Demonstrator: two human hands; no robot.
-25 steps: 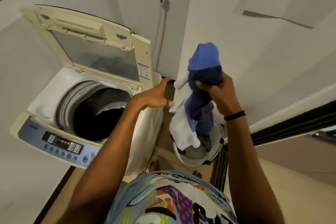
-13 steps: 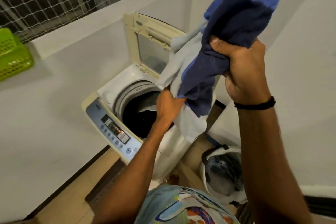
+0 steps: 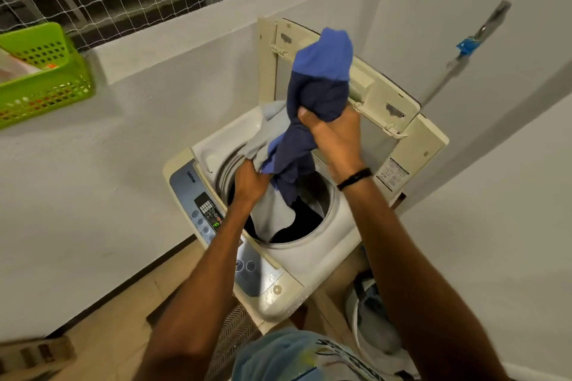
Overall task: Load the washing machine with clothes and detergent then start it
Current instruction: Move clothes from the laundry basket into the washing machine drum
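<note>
Fingers (image 3: 307,117) of R hand (image 3: 335,141) curl tight round the bunched blue clothes (image 3: 318,86); L hand (image 3: 250,183) grips the grey part lower down. Washer (image 3: 309,260) stands w/ lid (image 3: 387,102) up, bundle hanging over the drum (image 3: 312,216), grey end dipping inside. To do it well: lower w/ both hands, let go only once all cloth clears the rim, drop it loose, not balled. Panel (image 3: 208,210) brand and side sticker (image 3: 390,175) text too blurred to read.
</note>
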